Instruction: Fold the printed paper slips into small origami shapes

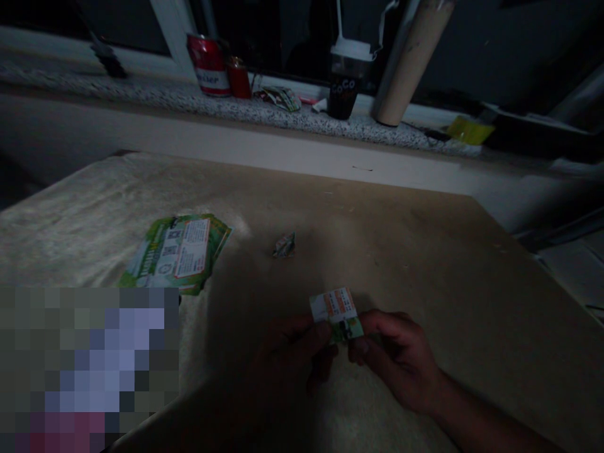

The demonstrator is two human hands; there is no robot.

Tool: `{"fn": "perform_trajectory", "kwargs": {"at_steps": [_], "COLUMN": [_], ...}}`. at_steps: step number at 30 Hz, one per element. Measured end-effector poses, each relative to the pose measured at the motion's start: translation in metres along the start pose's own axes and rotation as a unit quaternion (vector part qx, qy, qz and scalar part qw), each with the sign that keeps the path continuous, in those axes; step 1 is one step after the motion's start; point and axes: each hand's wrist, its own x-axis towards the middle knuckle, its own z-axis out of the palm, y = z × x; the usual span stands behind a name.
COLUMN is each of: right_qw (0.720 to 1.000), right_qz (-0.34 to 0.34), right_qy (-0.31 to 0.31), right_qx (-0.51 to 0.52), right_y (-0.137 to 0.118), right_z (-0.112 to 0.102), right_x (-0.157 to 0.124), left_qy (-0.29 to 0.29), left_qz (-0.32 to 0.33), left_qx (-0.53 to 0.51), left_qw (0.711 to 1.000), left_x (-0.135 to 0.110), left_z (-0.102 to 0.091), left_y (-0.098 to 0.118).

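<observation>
Both of my hands hold a small folded piece of printed paper (336, 309), white, orange and green, just above the tan table (425, 251). My left hand (295, 352) pinches its left edge between thumb and fingers. My right hand (399, 358) pinches its lower right corner. A tiny folded paper shape (284, 245) lies on the table a little beyond my hands. A stack of green printed flyers (177, 251) lies to the left.
A stone ledge (189, 100) runs along the back with a red can (207, 63), a small red container (239, 78), a dark cup with a lid (345, 82), a cardboard tube (410, 60) and a yellow item (469, 130). The scene is dim.
</observation>
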Motion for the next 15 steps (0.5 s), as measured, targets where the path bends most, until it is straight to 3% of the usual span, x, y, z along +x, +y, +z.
{"fn": "perform_trajectory", "kwargs": {"at_steps": [8,15], "right_qw": [1.0,0.994], "right_qz": [-0.017,0.031], "right_qy": [0.005,-0.008], "right_qx": [0.004,0.108], "right_y": [0.0005,0.0022], "right_z": [-0.0003,0.0012], "right_x": [-0.0001,-0.0005], "left_qy": [0.019,0.019], "left_qz": [0.046,0.088], "left_qx": [0.107,0.141], "left_qw": [0.993,0.986], "left_x": [-0.0057,-0.0095], "left_z": [0.0006,0.0062], "left_y": [-0.0045,0.003]}}
